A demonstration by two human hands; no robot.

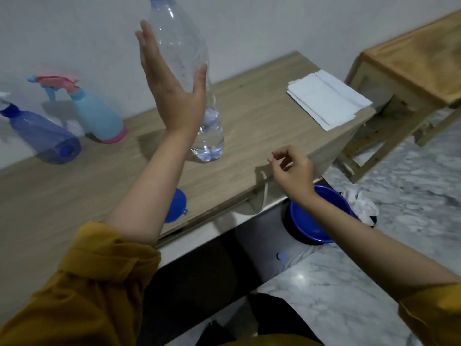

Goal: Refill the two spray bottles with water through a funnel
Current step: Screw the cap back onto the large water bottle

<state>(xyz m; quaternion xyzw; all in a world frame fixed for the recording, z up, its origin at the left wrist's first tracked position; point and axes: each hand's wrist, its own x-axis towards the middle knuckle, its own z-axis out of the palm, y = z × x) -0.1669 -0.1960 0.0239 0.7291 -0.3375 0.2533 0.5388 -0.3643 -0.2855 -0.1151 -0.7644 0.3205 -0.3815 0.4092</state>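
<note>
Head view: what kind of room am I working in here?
Probably a room in a home, not a workshop: a wood-grain table against a plain wall, a marble-pattern floor, and a small wooden stool beside the table.

— The water bottle [184, 71] just behind the straight fingers [147, 43] of the left hand [172, 88], what is it made of?
— Clear, glossy plastic. The two spray bottles [97, 113] to the left of those fingers look like smooth plastic too.
— And the table [262, 116]?
— Matt wood grain. The sheets [326, 98] far beyond the curled fingers [279, 156] of the right hand [291, 171] seem paper, and the floor [349, 295] is shiny marble
</note>
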